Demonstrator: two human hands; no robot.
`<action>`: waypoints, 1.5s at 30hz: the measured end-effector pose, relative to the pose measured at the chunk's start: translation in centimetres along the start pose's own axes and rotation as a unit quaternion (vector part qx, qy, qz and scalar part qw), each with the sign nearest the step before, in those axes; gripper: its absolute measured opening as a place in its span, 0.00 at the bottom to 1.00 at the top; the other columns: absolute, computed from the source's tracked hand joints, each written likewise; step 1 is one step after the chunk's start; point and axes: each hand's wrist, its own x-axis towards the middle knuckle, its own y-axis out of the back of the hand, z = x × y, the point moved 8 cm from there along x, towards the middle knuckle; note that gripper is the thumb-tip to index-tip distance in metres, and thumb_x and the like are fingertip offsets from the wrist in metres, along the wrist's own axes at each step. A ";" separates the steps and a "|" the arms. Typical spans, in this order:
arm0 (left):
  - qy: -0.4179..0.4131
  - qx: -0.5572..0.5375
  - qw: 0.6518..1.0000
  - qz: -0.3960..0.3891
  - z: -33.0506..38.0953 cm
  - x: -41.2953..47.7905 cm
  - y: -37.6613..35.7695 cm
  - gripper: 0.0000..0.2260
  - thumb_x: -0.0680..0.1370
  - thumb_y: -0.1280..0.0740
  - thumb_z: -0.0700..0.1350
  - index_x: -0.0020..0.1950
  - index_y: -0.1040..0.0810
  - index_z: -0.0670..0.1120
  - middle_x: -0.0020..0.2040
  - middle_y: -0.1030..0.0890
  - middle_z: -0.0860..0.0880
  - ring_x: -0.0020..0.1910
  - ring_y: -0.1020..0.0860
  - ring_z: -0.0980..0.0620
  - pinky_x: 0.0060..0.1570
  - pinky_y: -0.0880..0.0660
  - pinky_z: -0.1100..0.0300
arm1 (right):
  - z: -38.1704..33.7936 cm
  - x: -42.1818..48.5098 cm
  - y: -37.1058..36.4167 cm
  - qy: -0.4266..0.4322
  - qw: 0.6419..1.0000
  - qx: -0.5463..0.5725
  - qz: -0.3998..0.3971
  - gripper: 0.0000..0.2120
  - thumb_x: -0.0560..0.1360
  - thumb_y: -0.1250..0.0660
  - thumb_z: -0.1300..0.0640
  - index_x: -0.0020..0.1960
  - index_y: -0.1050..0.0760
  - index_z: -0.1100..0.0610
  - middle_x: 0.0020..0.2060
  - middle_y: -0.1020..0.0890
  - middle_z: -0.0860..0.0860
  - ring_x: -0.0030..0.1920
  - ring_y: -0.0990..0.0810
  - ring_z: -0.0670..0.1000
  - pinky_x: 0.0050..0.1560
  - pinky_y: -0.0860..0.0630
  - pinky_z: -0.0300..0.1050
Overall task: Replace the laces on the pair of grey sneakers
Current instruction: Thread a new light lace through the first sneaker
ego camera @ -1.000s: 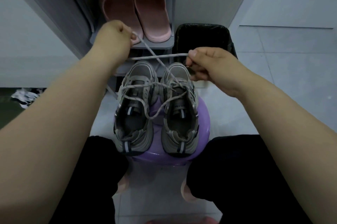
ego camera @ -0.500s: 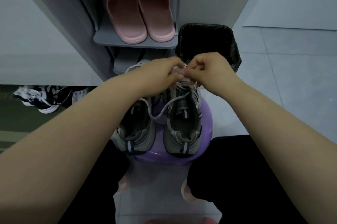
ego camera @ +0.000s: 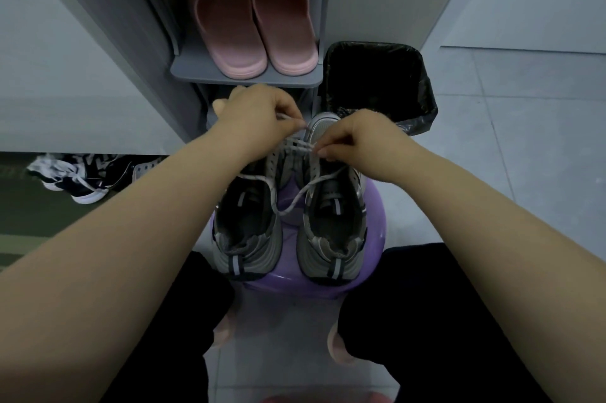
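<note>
Two grey sneakers stand heels toward me on a purple stool (ego camera: 373, 225): the left sneaker (ego camera: 246, 238) and the right sneaker (ego camera: 331, 238). A pale grey lace (ego camera: 288, 202) hangs loosely between them and runs up to the right shoe's front eyelets. My left hand (ego camera: 255, 117) pinches one lace strand above the toe area. My right hand (ego camera: 357, 140) pinches the lace near the front eyelets of the right sneaker. The toes of both shoes are mostly hidden by my hands.
A grey shoe rack (ego camera: 242, 76) holds pink slippers (ego camera: 252, 19) just beyond the stool. A black lined bin (ego camera: 377, 81) stands to the right of it. Dark shoes with white laces (ego camera: 82, 176) lie on the floor at the left. My knees flank the stool.
A second ago my hands were spread apart pulling the lace taut. They came together over the right sneaker's front and now work the lace close to the eyelets.
</note>
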 end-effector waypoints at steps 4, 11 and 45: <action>-0.007 -0.001 1.000 -0.022 -0.6 0.2 -1.0 0.02 0.78 0.39 0.46 0.47 0.27 0.50 0.48 0.22 0.50 0.55 0.25 0.46 0.56 0.37 0.55 | 0.8 -0.1 0.4 -0.025 0.999 -0.014 0.021 0.08 0.72 0.32 0.60 0.49 0.18 0.54 0.44 0.16 0.50 0.44 0.21 0.47 0.51 0.26 0.40; -0.083 0.026 0.992 -0.094 0.7 -0.4 -3.6 0.05 0.77 0.37 0.43 0.51 0.25 0.45 0.50 0.28 0.47 0.52 0.27 0.47 0.55 0.30 0.54 | 1.1 0.1 -0.7 -0.051 0.998 -0.043 0.000 0.05 0.70 0.29 0.58 0.45 0.20 0.56 0.38 0.21 0.48 0.43 0.21 0.50 0.50 0.25 0.44; -0.025 -0.147 0.978 -0.145 -0.2 -0.7 -4.9 0.10 0.73 0.33 0.38 0.37 0.25 0.52 0.41 0.16 0.47 0.46 0.18 0.47 0.53 0.23 0.50 | 2.6 -0.5 -2.3 -0.127 0.986 0.099 -0.042 0.09 0.69 0.28 0.62 0.49 0.17 0.57 0.44 0.16 0.56 0.42 0.20 0.50 0.48 0.23 0.43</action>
